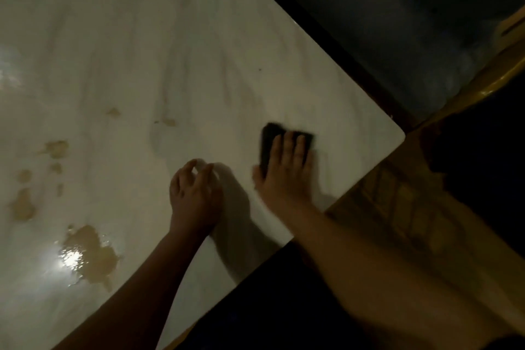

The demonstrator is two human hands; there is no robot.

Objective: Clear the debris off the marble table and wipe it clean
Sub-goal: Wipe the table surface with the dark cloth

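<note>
The white marble table [170, 37] fills the left and middle of the head view. My right hand [287, 170] lies flat with straight fingers on a dark cloth [270, 139] near the table's right corner. My left hand [194, 193] rests on the marble just left of it, fingers loosely curled, holding nothing that I can make out. A large brown wet spill [91, 256] lies near the front edge on the left. Several smaller brown splashes [55, 149] spread above it. Two faint spots [169, 122] sit nearer the middle.
The table's rounded corner [397, 133] is just right of the cloth. Beyond it lie a dark floor [426, 22] and a yellow wooden frame [397, 207]. A small dark speck [260, 68] sits on the marble. Light glares off the wet spill.
</note>
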